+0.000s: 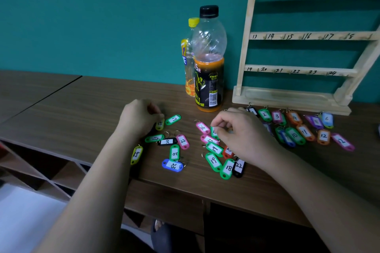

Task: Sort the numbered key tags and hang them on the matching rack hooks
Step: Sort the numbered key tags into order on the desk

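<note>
The left hand [139, 119] is curled, knuckles up, over the upper end of a yellow key tag [160, 124] marked 15, which lies on the brown worktop [82, 109]. The fingertips cover the tag's ring end, so I cannot tell whether they grip it or only touch it. The right hand [244, 131] pinches a green key tag [213, 132] between thumb and forefinger, its number mostly hidden, just beside a pink tag [203, 127] marked 16. Around and between the hands more tags lie scattered, among them a green 17 tag [173, 119], a blue 23 tag [172, 165], a green 18 tag [227, 168] and a black 22 tag [239, 167]. Further right, near the base of the wooden rack [267, 96], tags lie in rough rows, from a green 2 tag [264, 114] across to a blue 6 tag [327, 119], with 10, 11 and 12 in front. The rack stands against the teal wall [102, 16], its rails numbered by the hooks. Just left of it stand a black-capped bottle [208, 68] holding orange liquid and a yellow-capped bottle [189, 57] behind.
</note>
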The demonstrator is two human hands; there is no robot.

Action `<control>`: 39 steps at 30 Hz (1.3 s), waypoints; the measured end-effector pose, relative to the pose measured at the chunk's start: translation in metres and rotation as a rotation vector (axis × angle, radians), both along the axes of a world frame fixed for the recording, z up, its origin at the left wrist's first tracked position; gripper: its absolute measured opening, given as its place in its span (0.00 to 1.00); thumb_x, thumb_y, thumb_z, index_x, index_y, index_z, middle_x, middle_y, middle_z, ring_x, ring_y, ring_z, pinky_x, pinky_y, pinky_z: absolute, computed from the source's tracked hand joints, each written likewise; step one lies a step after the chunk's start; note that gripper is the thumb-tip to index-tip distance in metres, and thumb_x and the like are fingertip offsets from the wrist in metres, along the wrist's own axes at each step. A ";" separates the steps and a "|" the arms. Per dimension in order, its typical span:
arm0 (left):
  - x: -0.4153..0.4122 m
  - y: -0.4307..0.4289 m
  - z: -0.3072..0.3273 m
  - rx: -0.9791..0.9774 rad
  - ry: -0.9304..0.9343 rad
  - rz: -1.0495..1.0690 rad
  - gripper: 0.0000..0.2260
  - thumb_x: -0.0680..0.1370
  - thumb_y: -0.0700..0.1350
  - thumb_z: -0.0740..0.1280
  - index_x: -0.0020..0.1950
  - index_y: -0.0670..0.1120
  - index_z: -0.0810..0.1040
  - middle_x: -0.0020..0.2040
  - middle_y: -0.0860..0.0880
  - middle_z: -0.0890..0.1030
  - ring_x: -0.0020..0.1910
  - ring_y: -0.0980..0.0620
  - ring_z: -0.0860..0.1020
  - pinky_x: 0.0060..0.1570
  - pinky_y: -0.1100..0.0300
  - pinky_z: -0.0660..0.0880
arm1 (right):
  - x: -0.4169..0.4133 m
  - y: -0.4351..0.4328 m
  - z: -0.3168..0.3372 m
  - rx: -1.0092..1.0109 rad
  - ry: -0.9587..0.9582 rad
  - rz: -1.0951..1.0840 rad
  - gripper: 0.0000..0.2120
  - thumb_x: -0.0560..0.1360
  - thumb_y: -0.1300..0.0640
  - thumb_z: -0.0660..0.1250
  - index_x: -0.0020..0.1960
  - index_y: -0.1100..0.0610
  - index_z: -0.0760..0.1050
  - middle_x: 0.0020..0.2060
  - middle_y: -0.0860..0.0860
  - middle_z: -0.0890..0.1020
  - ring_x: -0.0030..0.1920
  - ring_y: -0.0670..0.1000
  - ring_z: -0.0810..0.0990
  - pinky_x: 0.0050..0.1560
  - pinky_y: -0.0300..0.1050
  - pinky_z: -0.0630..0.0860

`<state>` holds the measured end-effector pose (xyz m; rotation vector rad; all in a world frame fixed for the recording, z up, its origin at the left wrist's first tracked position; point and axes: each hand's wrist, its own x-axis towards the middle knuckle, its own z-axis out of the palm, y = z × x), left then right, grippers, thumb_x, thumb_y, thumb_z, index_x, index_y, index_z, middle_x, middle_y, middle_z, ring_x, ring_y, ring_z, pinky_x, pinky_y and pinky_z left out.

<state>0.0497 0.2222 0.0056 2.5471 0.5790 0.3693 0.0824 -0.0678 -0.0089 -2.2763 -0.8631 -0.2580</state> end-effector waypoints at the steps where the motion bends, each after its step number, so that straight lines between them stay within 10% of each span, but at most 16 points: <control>1: -0.001 0.001 0.001 -0.002 -0.021 0.004 0.06 0.74 0.49 0.79 0.43 0.52 0.84 0.41 0.54 0.84 0.45 0.52 0.81 0.41 0.57 0.74 | 0.000 -0.001 0.001 0.001 -0.001 -0.005 0.06 0.78 0.59 0.74 0.49 0.48 0.85 0.43 0.42 0.80 0.50 0.46 0.78 0.52 0.50 0.79; 11: -0.027 -0.031 0.036 -0.241 -0.249 -0.244 0.05 0.76 0.44 0.78 0.43 0.52 0.84 0.40 0.54 0.86 0.39 0.58 0.81 0.41 0.58 0.74 | -0.009 0.003 0.017 0.157 0.166 0.041 0.06 0.80 0.50 0.74 0.56 0.48 0.84 0.45 0.40 0.84 0.50 0.37 0.80 0.48 0.28 0.73; 18: -0.029 -0.075 0.039 -0.403 -0.272 -0.469 0.06 0.74 0.46 0.81 0.45 0.49 0.85 0.40 0.46 0.84 0.36 0.59 0.76 0.38 0.67 0.71 | -0.015 0.005 0.025 0.296 0.271 0.089 0.06 0.78 0.53 0.77 0.55 0.50 0.85 0.44 0.43 0.87 0.46 0.42 0.85 0.51 0.45 0.83; 30: -0.022 -0.093 0.033 -0.390 -0.272 -0.504 0.05 0.76 0.48 0.79 0.45 0.52 0.85 0.42 0.46 0.86 0.43 0.43 0.82 0.47 0.49 0.79 | -0.007 -0.029 0.035 0.249 0.313 -0.027 0.05 0.77 0.55 0.78 0.51 0.48 0.86 0.41 0.44 0.88 0.43 0.43 0.86 0.50 0.50 0.85; 39: -0.025 -0.109 0.021 -0.129 -0.131 -0.504 0.05 0.77 0.48 0.77 0.44 0.57 0.84 0.41 0.60 0.86 0.41 0.63 0.82 0.40 0.66 0.74 | -0.010 -0.091 0.036 0.177 0.331 -0.170 0.07 0.78 0.52 0.77 0.53 0.42 0.84 0.42 0.41 0.88 0.43 0.39 0.85 0.51 0.49 0.81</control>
